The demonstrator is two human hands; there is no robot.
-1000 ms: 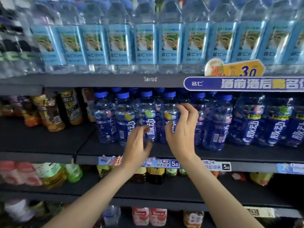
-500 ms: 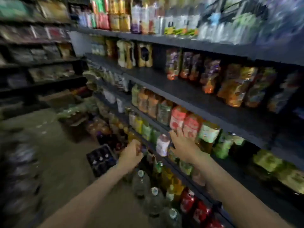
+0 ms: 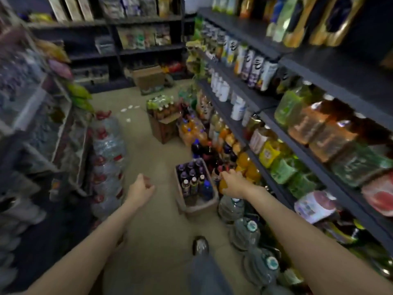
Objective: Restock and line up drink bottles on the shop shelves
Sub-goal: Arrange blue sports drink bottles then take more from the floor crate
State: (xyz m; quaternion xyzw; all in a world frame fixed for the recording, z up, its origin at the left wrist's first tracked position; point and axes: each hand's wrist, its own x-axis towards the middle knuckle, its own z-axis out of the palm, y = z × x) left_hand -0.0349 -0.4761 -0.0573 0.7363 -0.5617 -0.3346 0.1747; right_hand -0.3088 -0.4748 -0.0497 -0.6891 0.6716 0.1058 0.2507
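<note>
A cardboard box (image 3: 196, 204) stood on the beige floor (image 3: 136, 145) of the aisle, just beside the row of bottles at the foot of the dark shelves (image 3: 276, 128) on the right. It held upright drink bottles (image 3: 192, 177), dark-bodied with purple and pale caps, and one blue bottle in the near corner; the near end of the box showed bare bottom. The box walls looked plain and matte, the bottles glossy plastic. The shelves carried blurred packs in green, orange and pink labels, and large clear water jugs (image 3: 245, 232) with round teal-marked caps sat on the floor along their base. More clear jugs with red caps (image 3: 106, 158) were stacked on the left side. The left hand (image 3: 139, 189) hung out over the floor, well apart from the box, fingers loosely curled and holding nothing. The right hand (image 3: 231, 184) reached forward, palm down, between the box and the floor bottles; whether its fingers grasped anything could not be told through the blur. A shoe (image 3: 200, 248) and a grey trouser leg showed below.
</note>
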